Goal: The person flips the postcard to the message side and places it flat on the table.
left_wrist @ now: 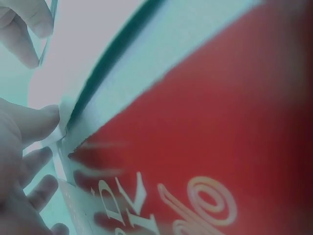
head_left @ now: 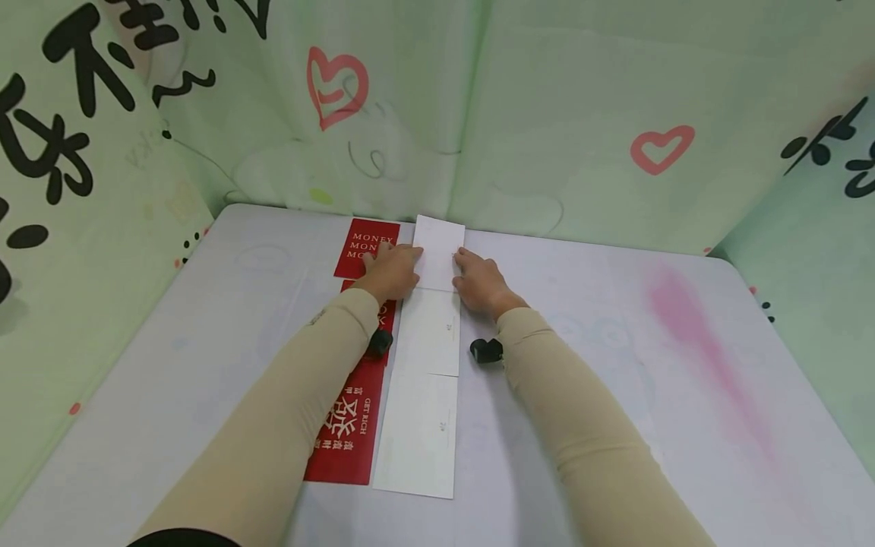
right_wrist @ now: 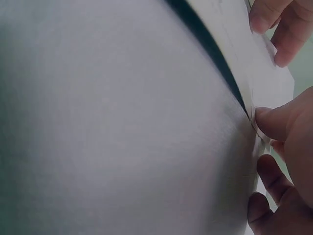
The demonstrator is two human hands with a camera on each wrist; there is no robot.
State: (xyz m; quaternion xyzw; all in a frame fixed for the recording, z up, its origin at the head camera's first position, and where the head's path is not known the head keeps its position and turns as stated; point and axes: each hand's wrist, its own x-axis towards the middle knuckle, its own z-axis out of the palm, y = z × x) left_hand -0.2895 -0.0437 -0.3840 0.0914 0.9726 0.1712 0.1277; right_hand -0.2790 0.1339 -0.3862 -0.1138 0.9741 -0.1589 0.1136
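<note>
Three white paper cards lie end to end in a column on the table. My left hand (head_left: 391,272) pinches the left edge of the far white card (head_left: 440,247), and my right hand (head_left: 481,282) pinches its right edge. In the left wrist view, the thumb presses on the edge of the white paper (left_wrist: 93,39). The middle white card (head_left: 429,327) and near white card (head_left: 418,433) lie flat. Left of them runs a column of red printed envelopes: a far one (head_left: 358,235), a middle one mostly behind my left arm, and a near one (head_left: 342,460).
A white-covered table (head_left: 581,456) bears a pink smear (head_left: 711,349) on its right side. A pale green curtain (head_left: 547,91) with hearts and black lettering hangs behind and at both sides. Black wrist cameras (head_left: 487,350) sit under both forearms.
</note>
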